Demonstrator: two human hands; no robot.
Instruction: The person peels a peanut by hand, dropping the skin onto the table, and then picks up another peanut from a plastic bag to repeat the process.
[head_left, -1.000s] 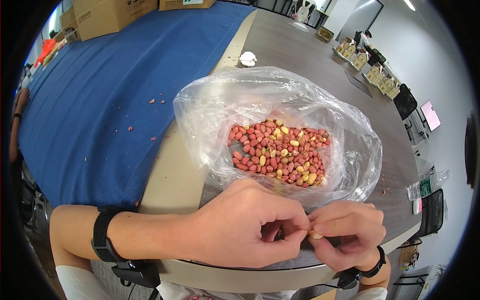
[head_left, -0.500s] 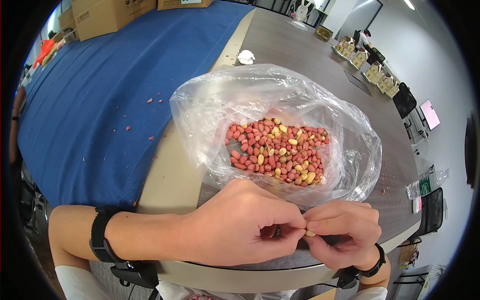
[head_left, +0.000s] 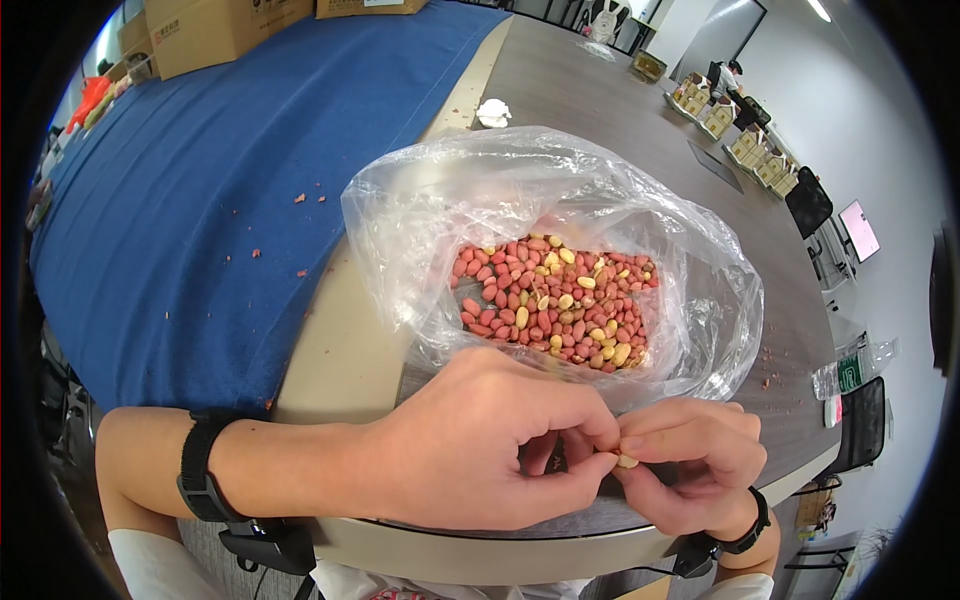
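Over the table's near edge, my left hand [head_left: 490, 440] and my right hand [head_left: 695, 462] meet fingertip to fingertip. Between them is a pale peanut [head_left: 627, 461], mostly covered by the fingers. The right thumb and forefinger pinch it. My left thumb and forefinger are also pinched closed against it. Just beyond the hands lies an open clear plastic bag [head_left: 420, 200]. Inside it is a spread of peanuts [head_left: 550, 300], most with red skins and several bare yellow ones.
Blue cloth [head_left: 200, 230] covers the left side, with red skin scraps on it. Cardboard boxes [head_left: 225, 35] stand at the far left. A crumpled white tissue [head_left: 493, 113] lies behind the bag. At right are a plastic bottle [head_left: 852, 372] and chairs. Small model houses [head_left: 760, 160] and a person stand further back.
My fingers have shifted slightly around the peanut, and both hands sit a touch further right. More of the left hand's curled fingers shows. The bag and its peanuts look the same.
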